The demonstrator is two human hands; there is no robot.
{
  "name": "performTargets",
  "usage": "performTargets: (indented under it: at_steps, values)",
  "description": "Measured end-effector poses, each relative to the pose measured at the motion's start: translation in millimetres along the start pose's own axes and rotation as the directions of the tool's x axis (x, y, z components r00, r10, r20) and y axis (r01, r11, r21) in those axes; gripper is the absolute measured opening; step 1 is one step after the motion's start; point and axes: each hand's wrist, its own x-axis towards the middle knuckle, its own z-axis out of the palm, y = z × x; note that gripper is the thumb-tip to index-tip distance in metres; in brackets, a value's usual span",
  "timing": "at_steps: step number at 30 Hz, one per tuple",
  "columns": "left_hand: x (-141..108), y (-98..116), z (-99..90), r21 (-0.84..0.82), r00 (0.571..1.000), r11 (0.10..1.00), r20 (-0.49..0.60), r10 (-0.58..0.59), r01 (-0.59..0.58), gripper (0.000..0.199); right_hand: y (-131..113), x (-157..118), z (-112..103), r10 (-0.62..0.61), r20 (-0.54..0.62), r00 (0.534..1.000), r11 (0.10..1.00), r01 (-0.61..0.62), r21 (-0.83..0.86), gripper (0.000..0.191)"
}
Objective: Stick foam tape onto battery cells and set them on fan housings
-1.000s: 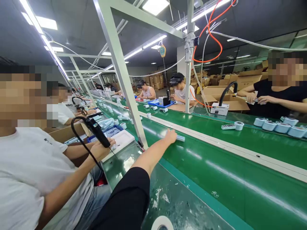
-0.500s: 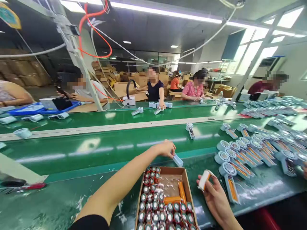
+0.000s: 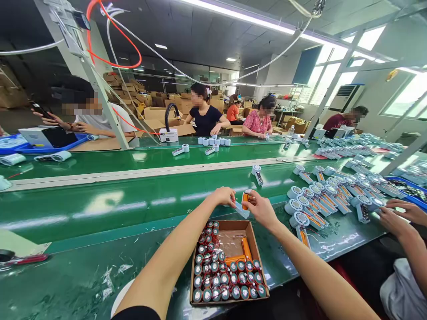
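Note:
My left hand (image 3: 225, 197) is closed on the upper end of a pale blue plastic housing (image 3: 241, 210), above the far edge of a cardboard box. Close on its right, my right hand (image 3: 259, 205) grips an orange battery pack (image 3: 245, 201) with a white end, held beside the housing. Below both hands, the cardboard box (image 3: 263, 266) contains several round-topped cells (image 3: 216, 280) with red wires and a few orange packs (image 3: 247, 249) lying on their sides.
Pale blue assemblies (image 3: 313, 200) crowd the bench at the right, near another person's hands (image 3: 402, 215). One assembly (image 3: 256, 174) lies on the green belt (image 3: 160, 195). Red-handled tools (image 3: 30, 259) are at the left. Several people sit across the belt.
My right hand has moved up and left with the orange pack, from beside the box to the housing. My left hand still holds the housing. The camera view has shifted right.

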Motion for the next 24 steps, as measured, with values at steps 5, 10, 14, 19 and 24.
performTargets:
  at_steps: [5, 10, 14, 19, 24]
  values:
    - [-6, 12, 3.9, 0.007, 0.998, 0.999, -0.042, -0.049, 0.05, 0.028, -10, 1, 7, -0.018, 0.189, 0.982, 0.913, 0.093, -0.398, 0.022]
    - [-14, 16, 1.1, -0.008, 0.997, 0.999, -0.066, -0.047, 0.046, 0.029, -16, -4, 7, 0.089, 0.269, 0.959, 0.752, 0.112, -0.649, 0.021]
    - [-12, 18, 4.1, -0.013, 0.987, 0.994, -0.118, -0.112, 0.111, 0.031, -17, 1, 7, 0.166, 0.289, 0.943, 0.658, 0.113, -0.744, 0.029]
    - [-8, 35, 2.2, -0.038, 0.981, 0.992, -0.142, -0.129, 0.124, 0.03, -14, 9, 12, 0.16, 0.41, 0.898, 0.649, 0.217, -0.729, 0.026]
    - [-73, 38, -3.9, -0.068, 0.949, 0.998, -0.313, -0.038, 0.017, 0.038, -3, 11, 3, 0.108, 0.431, 0.896, 0.667, 0.256, -0.7, 0.019]
